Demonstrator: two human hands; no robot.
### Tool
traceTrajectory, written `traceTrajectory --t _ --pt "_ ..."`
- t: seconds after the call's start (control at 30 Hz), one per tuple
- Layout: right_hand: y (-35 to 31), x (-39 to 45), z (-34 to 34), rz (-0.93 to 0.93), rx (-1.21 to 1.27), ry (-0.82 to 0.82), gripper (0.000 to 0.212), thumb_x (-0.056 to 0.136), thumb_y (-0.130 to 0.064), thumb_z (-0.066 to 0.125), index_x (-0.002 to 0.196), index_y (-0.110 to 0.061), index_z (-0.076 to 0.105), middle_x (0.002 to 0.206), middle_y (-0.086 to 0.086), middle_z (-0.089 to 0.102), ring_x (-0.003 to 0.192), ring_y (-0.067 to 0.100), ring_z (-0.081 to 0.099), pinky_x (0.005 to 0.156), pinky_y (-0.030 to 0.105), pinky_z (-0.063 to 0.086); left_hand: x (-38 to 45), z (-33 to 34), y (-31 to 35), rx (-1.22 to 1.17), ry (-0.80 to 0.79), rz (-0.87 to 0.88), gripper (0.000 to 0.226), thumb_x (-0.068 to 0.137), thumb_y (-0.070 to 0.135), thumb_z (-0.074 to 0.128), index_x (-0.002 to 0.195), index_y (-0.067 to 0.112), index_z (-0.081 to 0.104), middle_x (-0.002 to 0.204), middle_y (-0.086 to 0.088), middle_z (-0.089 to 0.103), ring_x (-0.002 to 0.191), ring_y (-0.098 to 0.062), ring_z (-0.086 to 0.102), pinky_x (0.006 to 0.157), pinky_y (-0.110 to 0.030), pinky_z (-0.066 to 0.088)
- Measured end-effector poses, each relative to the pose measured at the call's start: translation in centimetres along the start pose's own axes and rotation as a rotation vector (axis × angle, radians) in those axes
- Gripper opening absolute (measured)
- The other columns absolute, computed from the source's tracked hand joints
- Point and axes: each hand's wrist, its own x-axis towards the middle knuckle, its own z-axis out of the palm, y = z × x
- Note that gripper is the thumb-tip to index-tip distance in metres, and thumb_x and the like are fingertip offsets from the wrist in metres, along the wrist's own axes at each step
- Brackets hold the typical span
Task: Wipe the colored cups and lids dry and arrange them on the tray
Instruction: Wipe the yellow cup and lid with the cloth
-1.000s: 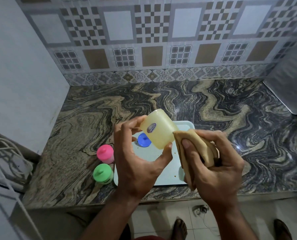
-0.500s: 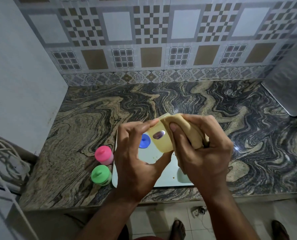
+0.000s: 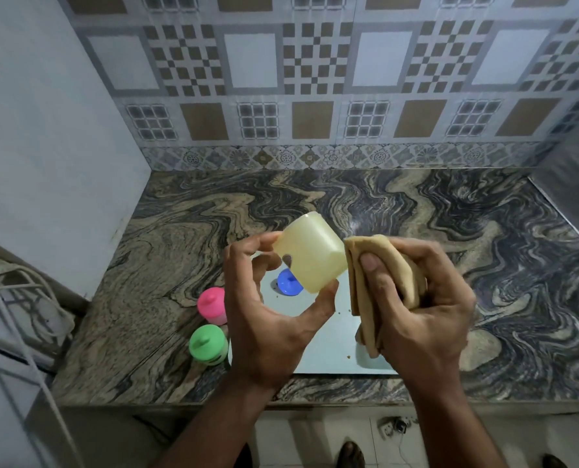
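Observation:
My left hand point(image 3: 268, 319) holds a pale yellow cup point(image 3: 310, 253) tilted on its side above the tray, base pointing up and away. My right hand point(image 3: 419, 298) grips a folded tan cloth point(image 3: 379, 282) that touches the cup's right end. Below them a light blue tray point(image 3: 335, 336) lies on the counter, with a blue lid point(image 3: 288, 282) on it, partly hidden by the cup. Left of the tray stand a pink-lidded cup point(image 3: 212, 305) and a green-lidded cup point(image 3: 207, 342).
The marble counter point(image 3: 484, 251) stretches right and back to a tiled wall. A grey metal object point(image 3: 571, 184) sits at the far right. A white wire rack point(image 3: 14, 315) stands at the left beyond the counter's end. My feet show on the floor below the counter's front edge.
The cloth covered the cup's side half a second ago and has now slid off to the cup's right end. The cup has turned in my left hand.

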Motion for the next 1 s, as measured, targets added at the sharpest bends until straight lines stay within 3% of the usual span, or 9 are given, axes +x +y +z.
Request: traceTrajectory --t 0.1,0.17,0.3,0.4,0.53,0.87,1.0 --pt "0.4 -0.8 0.3 0.021 -0.003 -0.010 0.012 0.093 -0.025 0.082 0.102 -0.027 0.074 0.086 -0.011 0.075 0.057 0.020 0.071 0.047 0.044 0.059 0.3 0.1 0.5 -0.078 -0.029 -0.002 0.077 0.072 0.028 0.093 0.135 0.029 0.049 0.136 -0.007 0.052 0.123 -0.032 0.060 0.103 -0.048 0.054" --pt "0.7 -0.9 0.3 0.031 -0.022 -0.012 0.011 0.092 -0.030 0.080 0.102 -0.033 0.075 0.087 -0.007 0.075 0.061 0.025 0.072 0.054 0.048 0.061 0.5 -0.1 0.4 -0.042 -0.036 0.006 0.073 0.072 0.033 0.093 0.134 0.022 0.056 0.136 -0.009 0.052 0.124 -0.026 0.062 0.105 -0.045 0.054" --pt "0.5 -0.7 0.0 -0.003 -0.076 -0.010 0.015 0.091 -0.022 0.082 0.102 -0.029 0.073 0.091 -0.011 0.076 0.070 0.011 0.072 0.061 0.033 0.058 0.7 -0.5 0.5 0.148 -0.055 0.004 0.075 0.070 0.049 0.092 0.135 0.024 0.064 0.120 -0.004 0.053 0.108 -0.024 0.064 0.098 -0.041 0.057" --pt "0.6 -0.5 -0.4 -0.092 -0.182 -0.073 0.017 0.092 -0.030 0.080 0.105 -0.018 0.075 0.097 -0.001 0.076 0.083 0.018 0.073 0.072 0.034 0.057 1.0 -0.7 0.9 0.255 -0.081 0.041 0.079 0.068 0.056 0.089 0.136 0.024 0.066 0.111 -0.003 0.052 0.102 -0.017 0.061 0.088 -0.027 0.054" --pt "0.4 -0.3 -0.3 -0.179 -0.303 -0.141 0.019 0.093 -0.025 0.083 0.103 -0.009 0.079 0.096 -0.003 0.073 0.086 0.015 0.070 0.076 0.024 0.053 1.2 -0.8 1.2 0.323 -0.087 0.089 0.076 0.066 0.053 0.087 0.135 0.026 0.068 0.108 -0.001 0.050 0.096 -0.007 0.054 0.084 -0.014 0.047" --pt "0.1 0.1 -1.0 -0.252 -0.294 -0.429 0.018 0.088 -0.026 0.089 0.098 -0.013 0.083 0.087 -0.005 0.067 0.072 0.010 0.066 0.057 0.026 0.049 1.2 -0.9 0.6 0.324 -0.111 0.112 0.073 0.070 0.057 0.081 0.134 0.023 0.070 0.111 -0.004 0.049 0.098 0.004 0.053 0.083 -0.011 0.046" --pt "0.0 -0.2 -1.6 -0.217 -0.244 -0.336 0.018 0.089 -0.025 0.085 0.099 -0.012 0.078 0.089 -0.002 0.072 0.076 0.017 0.069 0.063 0.032 0.052 1.6 -1.1 0.3 0.196 -0.119 0.074 0.074 0.067 0.052 0.089 0.133 0.029 0.063 0.118 0.001 0.052 0.104 -0.015 0.063 0.092 -0.030 0.056"
